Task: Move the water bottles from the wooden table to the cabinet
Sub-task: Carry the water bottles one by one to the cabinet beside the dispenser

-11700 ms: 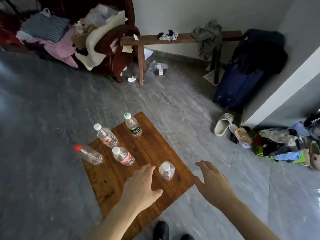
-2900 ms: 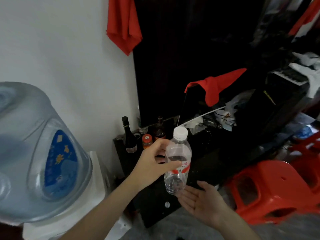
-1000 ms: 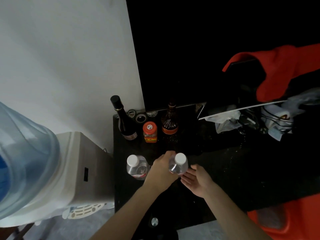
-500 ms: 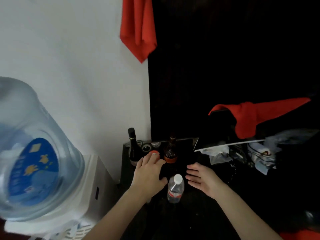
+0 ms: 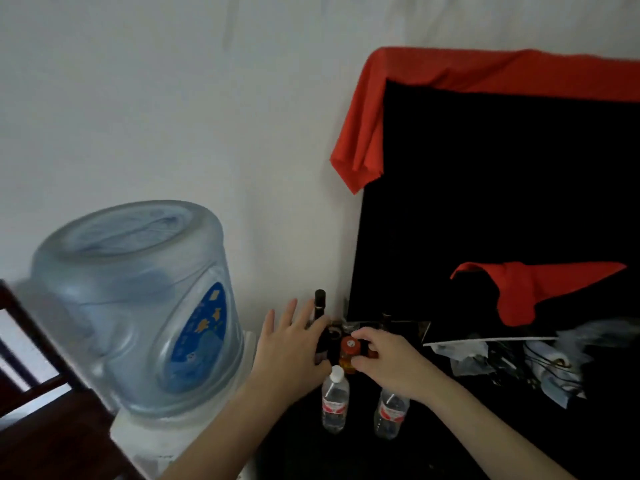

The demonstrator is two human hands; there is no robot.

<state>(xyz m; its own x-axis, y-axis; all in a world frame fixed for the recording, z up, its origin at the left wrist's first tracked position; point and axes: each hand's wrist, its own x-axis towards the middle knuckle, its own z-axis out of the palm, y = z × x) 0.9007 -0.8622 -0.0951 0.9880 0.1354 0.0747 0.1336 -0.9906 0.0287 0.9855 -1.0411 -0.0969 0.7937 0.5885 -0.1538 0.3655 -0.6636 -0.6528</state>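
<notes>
Two clear water bottles with red-and-white labels stand upright on the dark cabinet top (image 5: 450,441). The left bottle (image 5: 335,400) shows its white cap. The right bottle (image 5: 391,414) has its top hidden behind my right wrist. My left hand (image 5: 289,351) hovers above and left of them, fingers spread, holding nothing. My right hand (image 5: 384,363) hangs over the right bottle with fingers loosely curled, holding nothing. The wooden table is out of view.
A dark wine bottle (image 5: 320,320) and an orange-lidded jar (image 5: 348,351) stand at the cabinet's back. A water dispenser with a big blue jug (image 5: 138,306) sits to the left. Red cloths (image 5: 374,112) drape a black screen. Clutter (image 5: 540,358) lies at the right.
My hands have let go of the bottle and lifted away. It stands beside the other bottle on the cabinet. The view has tilted upward.
</notes>
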